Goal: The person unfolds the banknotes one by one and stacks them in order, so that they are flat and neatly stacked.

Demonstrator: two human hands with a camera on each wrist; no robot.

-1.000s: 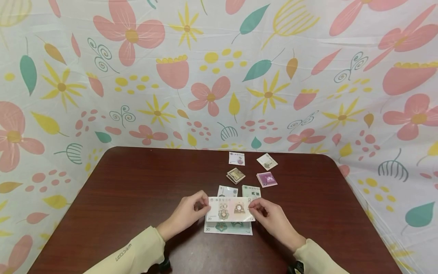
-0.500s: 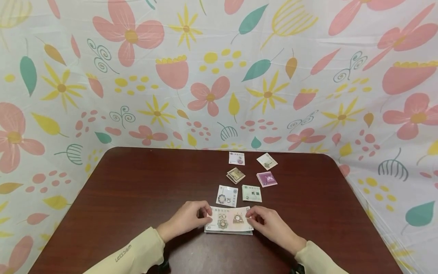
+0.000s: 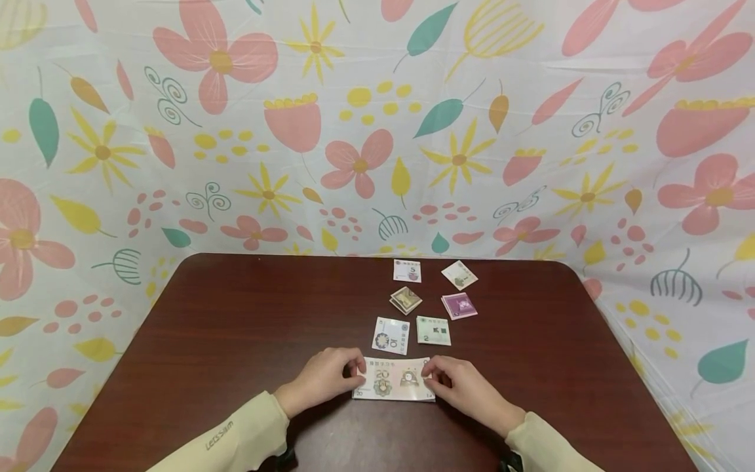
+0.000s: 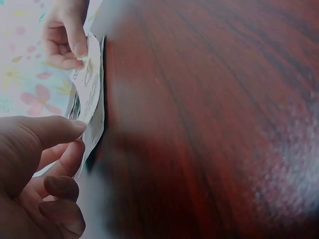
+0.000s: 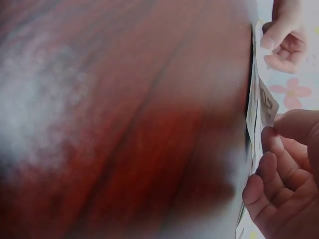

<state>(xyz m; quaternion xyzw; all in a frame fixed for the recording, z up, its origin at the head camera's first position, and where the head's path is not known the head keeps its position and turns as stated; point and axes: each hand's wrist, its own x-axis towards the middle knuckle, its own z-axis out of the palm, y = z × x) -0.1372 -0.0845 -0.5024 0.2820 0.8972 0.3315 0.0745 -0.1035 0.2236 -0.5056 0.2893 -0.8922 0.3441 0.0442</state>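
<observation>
A pale banknote printed with 20 lies level in front of me, close over other paper at the near middle of the table. My left hand pinches its left edge between thumb and index finger, and my right hand does the same at the right edge. In the right wrist view, the corner of the banknote bends up at the right fingertips, with layered paper edges beside it. The left wrist view shows the banknote bowed between both hands. What lies underneath is mostly hidden.
Just beyond are a note marked 10 and a green one marked 2. Farther back lie a brown note, a purple one, one marked 5 and a pale one. A flowered cloth hangs behind the table.
Both hands have brought the 20 banknote down and toward me, so it now covers the green 50 banknote. The notes marked 10 and 2 have come into full view.
</observation>
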